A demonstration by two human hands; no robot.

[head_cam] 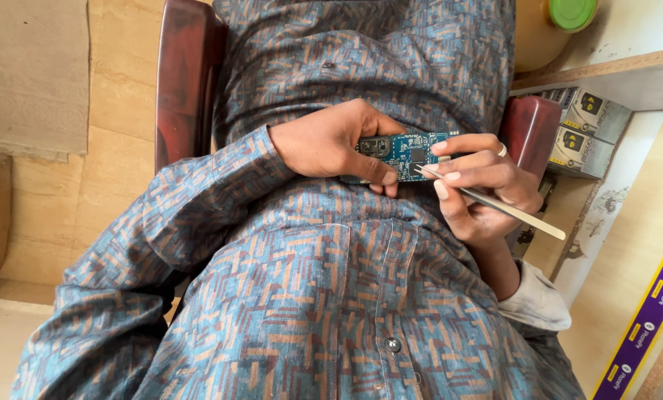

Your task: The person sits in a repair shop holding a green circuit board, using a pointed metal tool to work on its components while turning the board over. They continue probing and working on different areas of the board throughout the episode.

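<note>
Dark red chair [187, 81]; green lid [572, 12]; small boxes [587, 130] on shelf [613, 74].

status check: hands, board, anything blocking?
Left hand grips blue circuit board at its camera end. Right hand pinches metal tweezers, tips on the board. Nothing blocking; held over the patterned shirt.

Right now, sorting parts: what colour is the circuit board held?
Blue circuit board, clearest in the head view.

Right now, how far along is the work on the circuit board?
Done: the board is bare, out of any casing. In hand: the left hand grips it over the lap while the right hand sets tweezers to it near the black chip. Left: nothing visibly lifted off or fitted yet.
</note>
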